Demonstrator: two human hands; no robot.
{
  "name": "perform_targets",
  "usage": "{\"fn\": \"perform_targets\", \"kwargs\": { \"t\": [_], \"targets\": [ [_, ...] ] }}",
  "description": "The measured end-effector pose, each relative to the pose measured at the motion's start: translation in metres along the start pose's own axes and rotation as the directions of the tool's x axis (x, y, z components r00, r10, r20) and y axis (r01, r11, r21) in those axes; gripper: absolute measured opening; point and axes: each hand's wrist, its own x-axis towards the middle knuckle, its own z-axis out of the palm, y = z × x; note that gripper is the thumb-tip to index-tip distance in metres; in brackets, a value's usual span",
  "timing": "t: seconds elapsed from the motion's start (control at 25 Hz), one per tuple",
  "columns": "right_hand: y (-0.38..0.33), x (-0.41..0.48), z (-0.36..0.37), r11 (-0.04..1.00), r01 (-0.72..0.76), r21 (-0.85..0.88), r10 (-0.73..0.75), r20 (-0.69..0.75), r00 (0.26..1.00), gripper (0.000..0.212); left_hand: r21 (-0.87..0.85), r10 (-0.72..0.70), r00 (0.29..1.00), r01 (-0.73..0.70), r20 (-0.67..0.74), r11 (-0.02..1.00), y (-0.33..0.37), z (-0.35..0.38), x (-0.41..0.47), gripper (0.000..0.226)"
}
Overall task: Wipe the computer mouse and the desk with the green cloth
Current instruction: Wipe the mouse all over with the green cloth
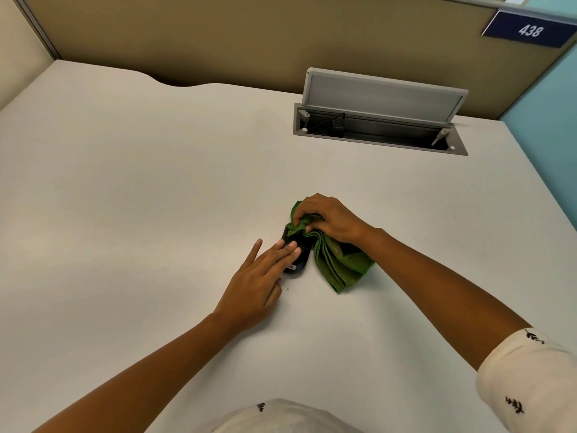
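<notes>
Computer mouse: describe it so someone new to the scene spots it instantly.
On the white desk, look near the middle, in front of the open cable hatch. The computer mouse lies between the hands, left fingers on it, touching the green cloth. It is the only small black object there, with a white logo.

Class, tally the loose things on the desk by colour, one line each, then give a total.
Green: 1, the green cloth, bunched in the right hand.
Black: 1, the computer mouse, under the left hand.
Total: 2
</notes>
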Motion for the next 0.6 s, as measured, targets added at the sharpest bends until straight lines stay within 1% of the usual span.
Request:
{"fn": "perform_targets", "kwargs": {
  "t": [0.08,0.16,0.28,0.6],
  "targets": [
    [0.002,0.003,0.005,0.991,0.019,-0.130,-0.022,-0.015,1.000,0.028,0.005,0.002,1.000,-0.002,-0.002,1.000,0.001,0.000,0.000,0.056],
    [0.004,0.003,0.012,0.980,0.028,-0.197,-0.035,-0.031,0.999,0.031,0.008,0.002,1.000,-0.002,-0.005,1.000,0.001,-0.001,0.000,0.056],
    [0.007,-0.001,0.019,0.965,0.035,-0.260,-0.054,-0.069,0.996,0.035,0.009,0.001,1.000,-0.001,-0.003,1.000,0.001,0.000,0.000,0.055],
    [0.007,-0.004,0.027,0.918,0.023,-0.396,-0.080,-0.128,0.989,0.026,0.029,0.005,1.000,-0.005,0.005,1.000,0.003,-0.001,0.000,0.054]
  ]
}}
